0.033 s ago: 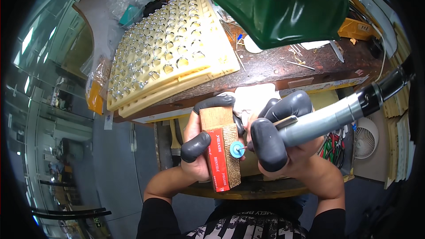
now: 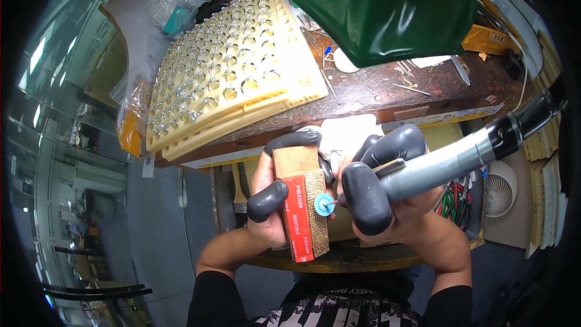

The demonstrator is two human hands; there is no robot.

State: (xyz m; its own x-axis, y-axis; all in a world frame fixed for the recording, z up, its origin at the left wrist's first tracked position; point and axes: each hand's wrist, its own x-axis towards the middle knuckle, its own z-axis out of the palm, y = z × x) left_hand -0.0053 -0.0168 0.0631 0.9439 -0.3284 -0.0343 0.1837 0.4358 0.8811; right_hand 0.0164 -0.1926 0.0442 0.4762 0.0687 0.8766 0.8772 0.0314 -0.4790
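Observation:
My left hand [image 2: 267, 203], with black covers on its fingers, is wrapped round a wooden block [image 2: 295, 160]. A red printed wrapper [image 2: 295, 224] covers one side of the block, and beside it runs a coarse brown-gold textured face [image 2: 318, 239]. Between the black-covered fingers of my right hand [image 2: 369, 197] sits a silver rotary handpiece [image 2: 445, 171], its black end leading off to the upper right. On its thin shaft is a small light-blue disc [image 2: 324, 204], at the textured face; whether it spins cannot be told.
On the dark wooden bench [image 2: 369, 94], a cream tray [image 2: 260, 104] carries many silver rings in rows. A green lamp shade [image 2: 375, 12] hangs over the bench. Thin metal tools [image 2: 411, 89] lie at the right. Pliers [image 2: 454, 206] and a white fan [image 2: 501, 188] are lower right.

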